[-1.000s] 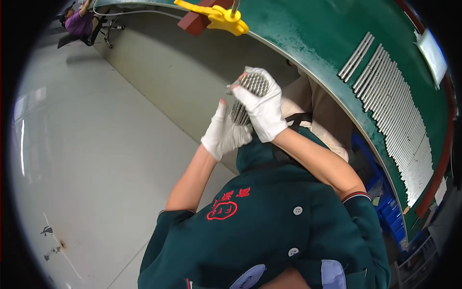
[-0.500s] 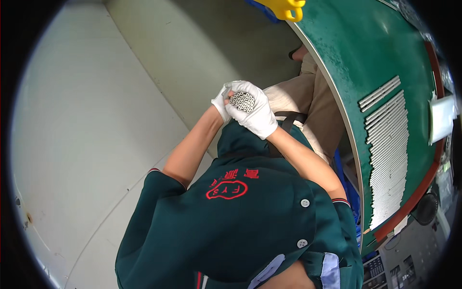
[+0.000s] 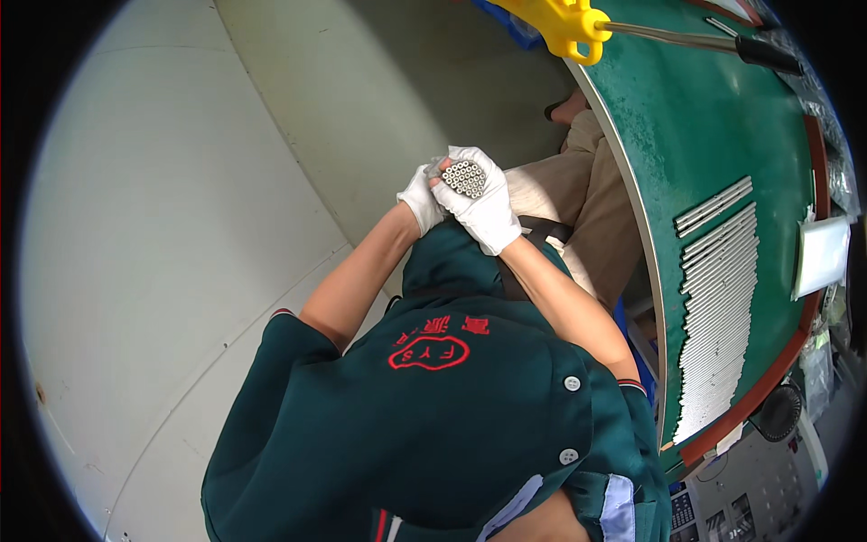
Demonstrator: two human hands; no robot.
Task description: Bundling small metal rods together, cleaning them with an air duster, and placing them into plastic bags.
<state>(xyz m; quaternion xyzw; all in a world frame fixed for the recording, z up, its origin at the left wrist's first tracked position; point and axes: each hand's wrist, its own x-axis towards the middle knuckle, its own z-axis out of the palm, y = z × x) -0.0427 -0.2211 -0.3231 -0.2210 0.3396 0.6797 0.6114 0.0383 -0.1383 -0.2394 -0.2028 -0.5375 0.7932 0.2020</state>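
Head view showed both gloved hands meeting at about 12 o'clock from the person's chest, over the lap. Right hand (image 3: 483, 210), in a white glove, was curled around a bundle of thin metal tubes (image 3: 464, 177), whose open ends faced the camera in a tight honeycomb cluster. Left hand (image 3: 421, 200), also in a white glove, was pressed against the bundle from the 9 o'clock side, fingers closed on it and touching the right hand. Both bare forearms rose from the dark green shirt (image 3: 433, 425) with its red emblem on the chest.

At 3 o'clock from the hands ran the curved edge of a green work table (image 3: 722, 126). On it, toward 4 o'clock, lay a long row of metal tubes (image 3: 718, 316) side by side, well apart from the held bundle. Just beyond that row, near the table's far rim, sat a white packet (image 3: 822, 256). At 1 o'clock a yellow clamp-like tool (image 3: 564, 25) gripped the table edge, with a black-handled rod (image 3: 704, 38) reaching from it. Pale floor (image 3: 163, 226) filled the 9 o'clock side
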